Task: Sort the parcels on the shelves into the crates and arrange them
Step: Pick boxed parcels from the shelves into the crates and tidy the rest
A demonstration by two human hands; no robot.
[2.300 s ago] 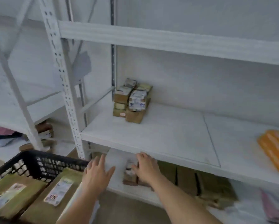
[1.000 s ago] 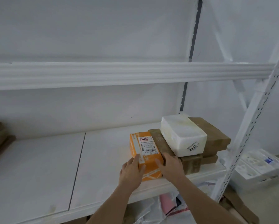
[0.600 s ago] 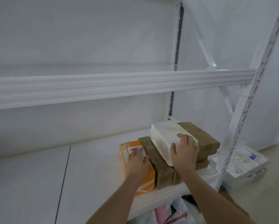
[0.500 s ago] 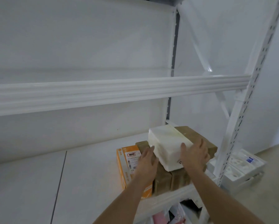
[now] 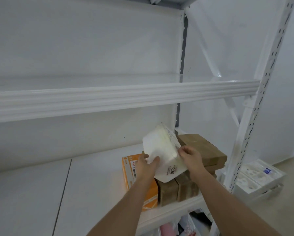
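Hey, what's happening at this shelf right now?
A person is lifting a white parcel off a stack of brown boxes at the right end of a white shelf. The left hand and the right hand hold it from either side, tilted up. An orange box lies beside the stack. No crate is in view.
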